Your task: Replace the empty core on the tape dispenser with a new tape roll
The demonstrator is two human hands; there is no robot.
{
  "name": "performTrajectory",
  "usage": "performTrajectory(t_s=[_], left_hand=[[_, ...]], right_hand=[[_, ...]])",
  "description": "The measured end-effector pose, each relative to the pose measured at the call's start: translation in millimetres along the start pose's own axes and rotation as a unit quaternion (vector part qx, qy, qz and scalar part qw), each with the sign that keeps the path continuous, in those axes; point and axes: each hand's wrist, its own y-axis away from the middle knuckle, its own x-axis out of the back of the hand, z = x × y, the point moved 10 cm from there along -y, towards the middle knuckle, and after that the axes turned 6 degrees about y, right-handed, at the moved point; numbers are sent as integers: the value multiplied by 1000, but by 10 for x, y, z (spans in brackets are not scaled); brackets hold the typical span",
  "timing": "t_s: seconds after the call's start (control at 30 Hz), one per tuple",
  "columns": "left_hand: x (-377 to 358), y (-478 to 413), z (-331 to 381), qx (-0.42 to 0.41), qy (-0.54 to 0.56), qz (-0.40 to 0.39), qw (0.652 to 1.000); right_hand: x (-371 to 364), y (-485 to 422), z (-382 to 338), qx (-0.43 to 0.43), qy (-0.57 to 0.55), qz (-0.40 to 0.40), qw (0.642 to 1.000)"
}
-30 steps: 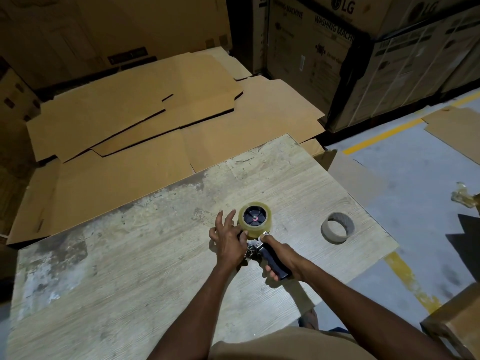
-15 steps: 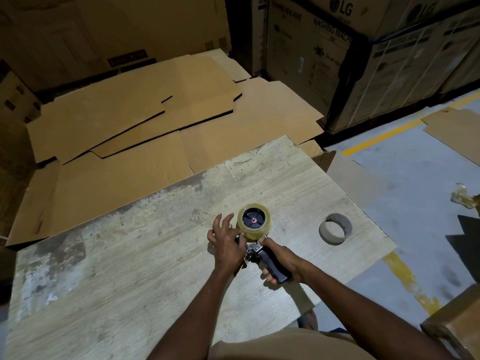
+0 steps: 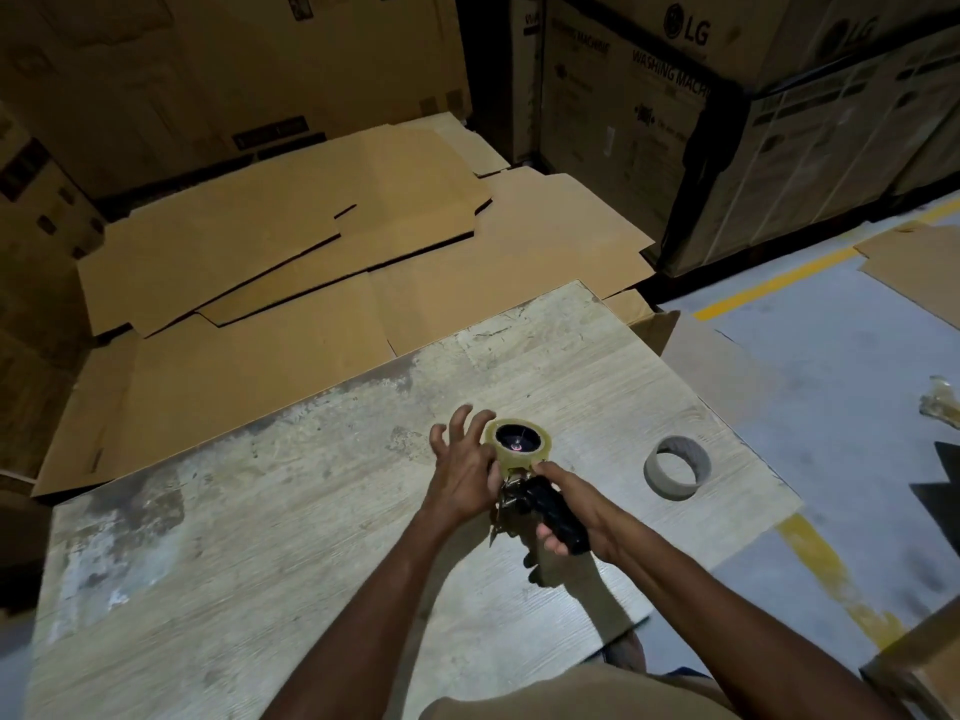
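A yellowish new tape roll (image 3: pixel 543 450) sits on the hub of the tape dispenser (image 3: pixel 511 493), held just above the worn wooden table (image 3: pixel 311 537). My right hand (image 3: pixel 589 509) grips the dispenser's black handle (image 3: pixel 557 513). My left hand (image 3: pixel 462 475) is against the roll's left side, thumb by the metal frame, fingers spread and raised. The empty grey cardboard core (image 3: pixel 670 490) lies on the table to the right, apart from both hands.
Flattened cardboard sheets (image 3: pixel 311 262) lie beyond the table's far edge. Stacked LG washing-machine boxes (image 3: pixel 675 122) stand at the back right. A grey floor with a yellow line (image 3: pixel 779 283) runs along the right, and a box corner (image 3: pixel 924 672) shows at the lower right.
The fingers of my left hand have lifted and spread wider beside the roll. My right hand still holds the handle, and the dispenser has barely shifted.
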Motion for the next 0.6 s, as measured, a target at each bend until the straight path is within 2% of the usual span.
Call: performTrajectory(t_s=[0.1, 0.17, 0.47, 0.6], left_hand=[[143, -204, 104, -17, -40, -92, 995], [231, -299, 163, -38, -58, -123, 990], [609, -490, 458, -135, -44, -151, 978], [779, -501, 554, -145, -6, -144, 979]], right_hand=[[-32, 76, -96, -19, -38, -27, 999], [-39, 112, -153, -23, -54, -41, 997], [-23, 211, -385, -8, -75, -79, 994], [100, 127, -437, 16, -123, -49, 991]])
